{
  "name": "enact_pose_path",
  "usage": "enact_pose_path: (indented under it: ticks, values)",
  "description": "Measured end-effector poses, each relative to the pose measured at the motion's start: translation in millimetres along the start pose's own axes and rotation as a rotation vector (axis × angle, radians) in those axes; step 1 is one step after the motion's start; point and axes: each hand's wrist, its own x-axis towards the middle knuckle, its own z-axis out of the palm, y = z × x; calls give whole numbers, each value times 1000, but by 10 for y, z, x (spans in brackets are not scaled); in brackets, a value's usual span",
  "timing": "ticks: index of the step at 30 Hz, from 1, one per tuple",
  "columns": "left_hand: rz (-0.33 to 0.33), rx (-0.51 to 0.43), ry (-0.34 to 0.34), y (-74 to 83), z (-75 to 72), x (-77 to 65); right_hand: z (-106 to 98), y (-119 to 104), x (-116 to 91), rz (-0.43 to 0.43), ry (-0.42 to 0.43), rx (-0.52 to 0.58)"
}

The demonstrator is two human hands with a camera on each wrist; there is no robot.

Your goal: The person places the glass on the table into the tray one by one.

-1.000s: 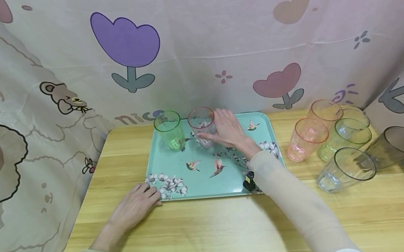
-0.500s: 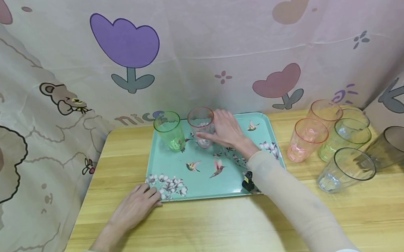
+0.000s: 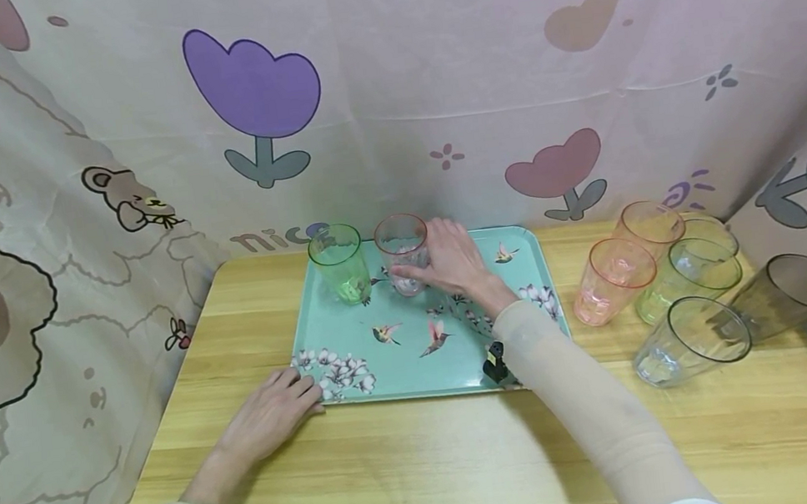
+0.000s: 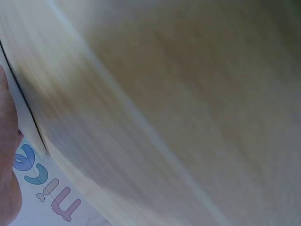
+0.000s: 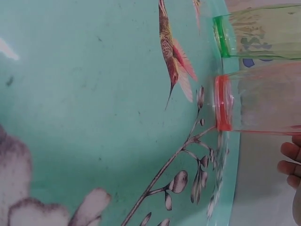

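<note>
1. The red cup [image 3: 400, 251] stands upright on the tray [image 3: 426, 371], nearer its far edge, just beside the green cup [image 3: 340, 266], which is upright too.
2. We see the right hand [image 3: 453, 261] at the red cup's right side, thumb across its front. The right wrist view shows fingertips just beside the wall; we cannot tell whether the cup is grasped or released.
3. The left hand [image 3: 272, 411] rests at the tray's near left corner, fingers loosely bent; we cannot tell whether it pinches the edge.
4. We judge the cup light, stiff and smooth, slippery if damp. Glass or plastic we cannot tell, so we'd treat it as fragile.
5. We'd take hold around mid-wall, thumb opposite fingers, off the rim.
</note>
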Motion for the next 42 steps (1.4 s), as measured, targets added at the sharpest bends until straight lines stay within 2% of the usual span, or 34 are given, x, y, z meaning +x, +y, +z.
enact_pose_path:
  ticks: [9, 20, 27, 42]
  values:
    - [-4, 1, -1, -1, 7, -1, -45, 14, -18, 32, -8, -2]
    - [1, 25, -6, -4, 9, 9, -215, 63, -90, 45, -36, -54]
    - [0, 27, -12, -3, 7, 10, -322, 102, -179, 32, -6, -42]
    - [2, 26, -5, -4, 0, 4, -628, 48, -497, -30, 57, -103]
